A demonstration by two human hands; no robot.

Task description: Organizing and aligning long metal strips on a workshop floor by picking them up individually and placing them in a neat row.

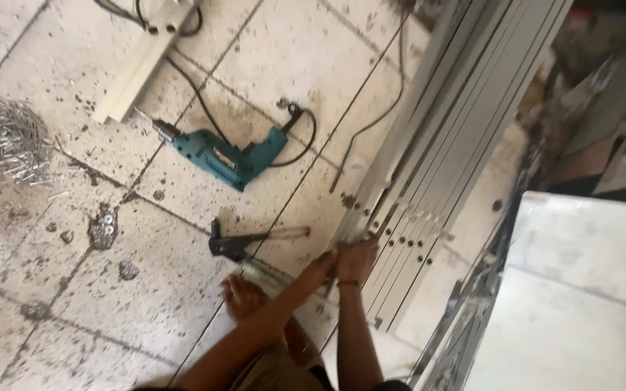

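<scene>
Head view: both the left hand (320,266) and right hand (356,259) grasp the near end of the long grey drilled aluminium profiles (414,210), lying across the tiled floor (52,217). A teal corded electric drill (226,156) and black-headed hand riveter (244,242) lie untouched beside them, so joining seems unfinished.

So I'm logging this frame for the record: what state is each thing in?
Metal strips: stacked, leaning slantwise, lower end on the floor.
Left hand: on the strips' lower end.
Right hand: gripping the same end.
Drill: lying on its side, untouched, cord attached.
Rivet tool: lying flat.
Screws: heaped loose.
</scene>
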